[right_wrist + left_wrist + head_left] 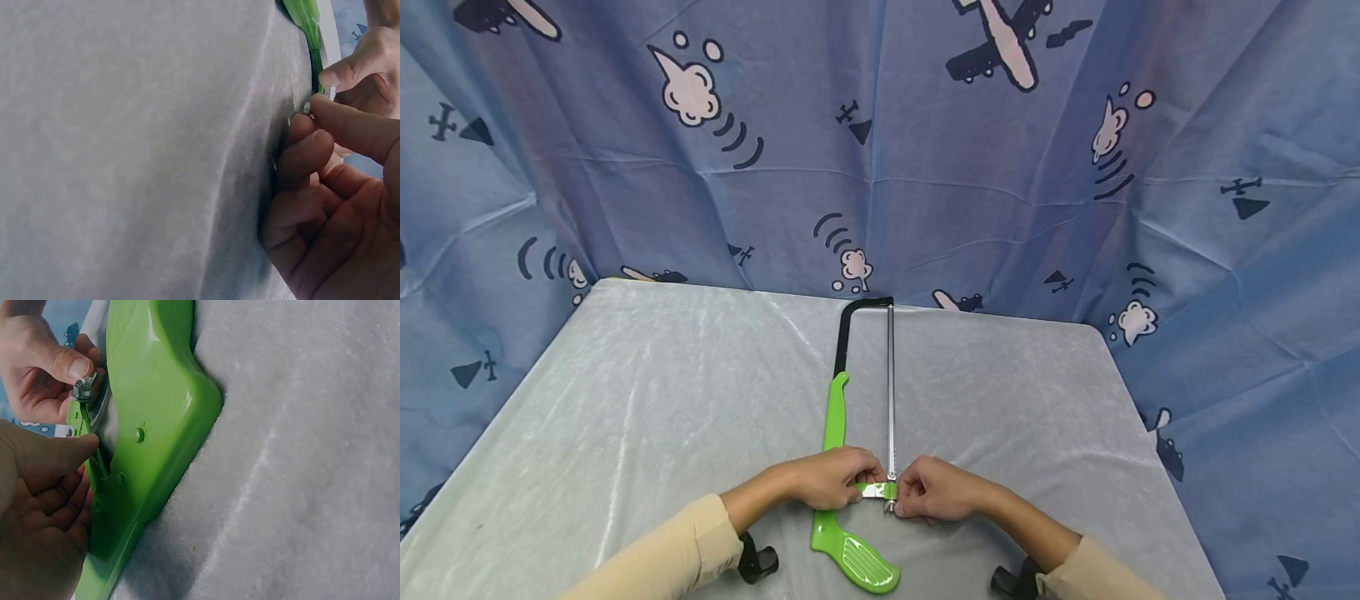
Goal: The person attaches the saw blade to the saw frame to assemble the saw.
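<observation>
A hacksaw [835, 417] with a bright green grip and a black front frame lies on the table, grip toward me. Its thin silver blade [891, 383] runs along the right side from the frame's far tip to a short green bracket near the grip. My left hand [831, 477] lies across the green frame and pinches that bracket [874, 490] between thumb and fingers. From the other side, my right hand [946, 490] pinches the wing nut [84, 390] on the bracket's threaded end, thumb against it. In the right wrist view, fingers mostly cover the nut.
Pale grey plush cloth covers the table [662, 400]. Behind it and at both sides hangs a blue curtain [790, 217] with printed planes and clouds. The saw's black tip reaches the table's far edge. Black wrist mounts [757, 560] sit by both cuffs.
</observation>
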`<state>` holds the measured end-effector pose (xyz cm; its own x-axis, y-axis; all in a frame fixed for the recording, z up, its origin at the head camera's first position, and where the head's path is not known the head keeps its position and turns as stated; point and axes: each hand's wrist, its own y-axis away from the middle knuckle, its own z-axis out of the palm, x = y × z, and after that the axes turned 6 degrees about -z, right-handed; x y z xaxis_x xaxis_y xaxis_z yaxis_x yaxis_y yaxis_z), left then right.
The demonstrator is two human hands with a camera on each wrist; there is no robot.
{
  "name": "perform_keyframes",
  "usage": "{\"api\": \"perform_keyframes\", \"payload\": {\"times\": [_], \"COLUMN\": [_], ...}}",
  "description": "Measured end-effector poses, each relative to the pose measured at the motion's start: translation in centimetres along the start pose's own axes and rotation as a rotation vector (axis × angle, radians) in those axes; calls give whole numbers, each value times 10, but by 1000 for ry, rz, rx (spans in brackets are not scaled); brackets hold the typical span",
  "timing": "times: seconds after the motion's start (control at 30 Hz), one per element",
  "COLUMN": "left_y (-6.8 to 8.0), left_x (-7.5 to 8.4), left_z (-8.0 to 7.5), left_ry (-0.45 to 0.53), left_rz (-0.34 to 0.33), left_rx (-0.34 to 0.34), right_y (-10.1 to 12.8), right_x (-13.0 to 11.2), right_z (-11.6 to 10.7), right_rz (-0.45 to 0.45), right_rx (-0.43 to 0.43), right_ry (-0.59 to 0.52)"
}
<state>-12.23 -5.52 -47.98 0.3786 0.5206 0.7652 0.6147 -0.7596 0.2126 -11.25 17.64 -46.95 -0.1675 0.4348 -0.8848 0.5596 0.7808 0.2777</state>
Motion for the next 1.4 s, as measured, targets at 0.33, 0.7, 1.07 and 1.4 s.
{"api": "perform_keyframes", "payload": {"times": [0.33,0.7,1.07,1.4], "left_y": [-1,-2,0,0], "left_x": [-1,-2,-2,-1], "left_z": [0,1,1,0], "left_ry": [11,6,-2,2], "left_rz": [-10,-2,-8,-8], "left_rx": [-1,-6,-4,-2], "right_y": [0,-2,-4,-5], "right_x": [-1,-1,1,2], "right_z": [0,0,3,2], "right_rz": [-2,-19,17,17], "right_rx": [0,-31,22,7], "right_ry": [5,-41,-34,-82]}}
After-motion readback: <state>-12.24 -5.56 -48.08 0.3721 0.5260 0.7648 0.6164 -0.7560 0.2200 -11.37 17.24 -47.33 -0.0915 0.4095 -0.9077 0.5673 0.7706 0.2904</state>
